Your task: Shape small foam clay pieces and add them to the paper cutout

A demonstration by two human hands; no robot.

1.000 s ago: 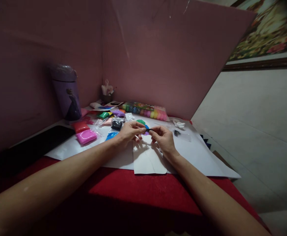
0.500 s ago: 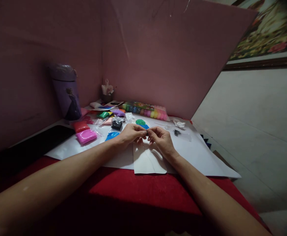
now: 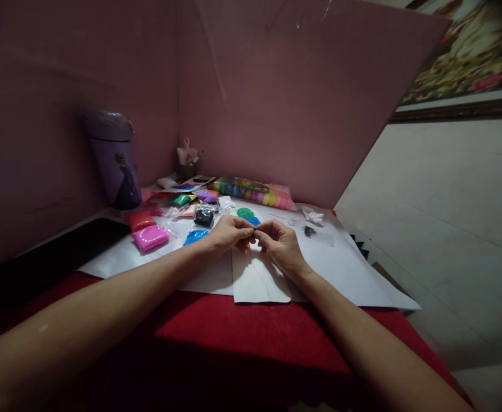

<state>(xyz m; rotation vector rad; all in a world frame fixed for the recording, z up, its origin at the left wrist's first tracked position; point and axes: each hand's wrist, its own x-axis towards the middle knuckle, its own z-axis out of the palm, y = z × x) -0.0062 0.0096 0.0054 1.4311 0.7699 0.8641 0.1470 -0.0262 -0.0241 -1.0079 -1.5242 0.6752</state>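
My left hand (image 3: 231, 233) and my right hand (image 3: 280, 245) meet fingertip to fingertip above a small white card (image 3: 261, 283). Both are closed in a pinch on a small dark piece (image 3: 255, 229), mostly hidden by the fingers; it looks like black clay, though its shape is unclear. Just beyond the fingers, a green textured round (image 3: 245, 212) and a blue patch (image 3: 253, 221) show on the card's far part. A packet of black clay (image 3: 204, 216) and a packet of blue clay (image 3: 196, 237) lie left of my left hand.
White paper (image 3: 345, 274) covers a red cloth (image 3: 216, 332). Pink (image 3: 151, 238) and red packets (image 3: 140, 220) lie left, near a black flat object (image 3: 91, 237) and a purple tumbler (image 3: 115, 166). Behind is a long multicoloured pack (image 3: 255, 193). Black bits (image 3: 309, 231) and crumpled tissue (image 3: 313, 215) sit right.
My fingertips have shifted very slightly, and less of the dark piece shows between them now. Both hands keep their pinch; everything else stays in place.
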